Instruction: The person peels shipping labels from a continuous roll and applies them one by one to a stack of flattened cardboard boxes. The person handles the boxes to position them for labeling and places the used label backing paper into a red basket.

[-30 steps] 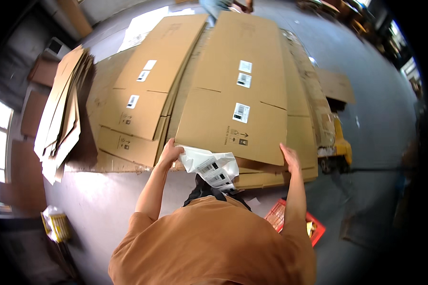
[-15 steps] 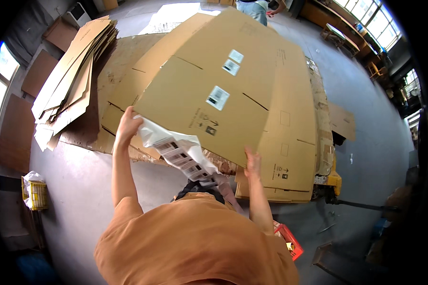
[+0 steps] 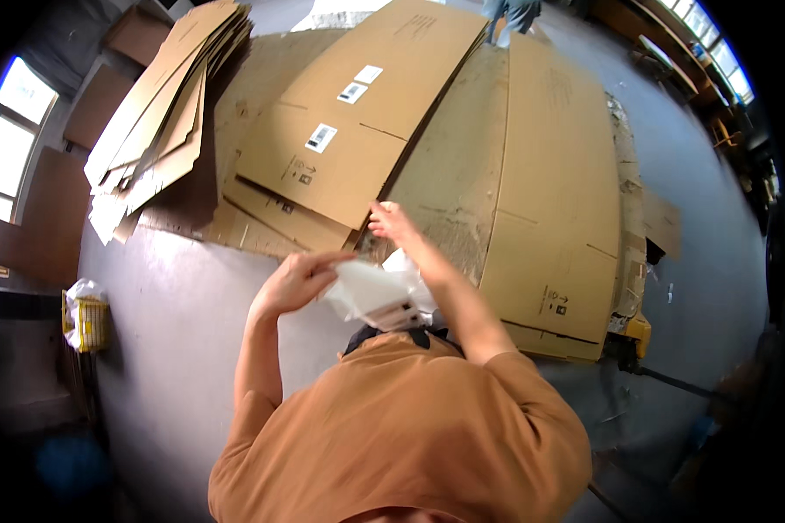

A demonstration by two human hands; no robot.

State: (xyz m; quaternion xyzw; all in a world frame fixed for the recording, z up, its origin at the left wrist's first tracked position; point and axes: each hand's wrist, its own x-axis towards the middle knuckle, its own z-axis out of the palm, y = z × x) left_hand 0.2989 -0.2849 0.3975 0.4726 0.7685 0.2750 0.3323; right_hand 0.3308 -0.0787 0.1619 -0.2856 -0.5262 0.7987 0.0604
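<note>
My left hand (image 3: 295, 283) pinches the edge of a white label sheet (image 3: 366, 292) printed with dark blocks, which hangs in front of my body, slightly blurred. Past it, my right hand (image 3: 394, 223) is raised beside the near right corner of a flattened cardboard box (image 3: 340, 179), fingers loosely apart and nothing in them. Three white labels, among them a larger one (image 3: 321, 138), are stuck on that box. It lies at an angle over more flat cardboard (image 3: 305, 227).
A second stack of flattened boxes (image 3: 554, 200) lies to the right on the same base, near a yellow pallet jack (image 3: 638, 333). Leaning cardboard sheets (image 3: 161, 113) stand at the left. A yellow basket (image 3: 92, 322) is on the floor; a person (image 3: 513, 16) stands at the far side.
The labelled box has gone from the right stack to the left one and lies down there. Both hands have let go of it; the right hand has moved left, the left hand nearer my body.
</note>
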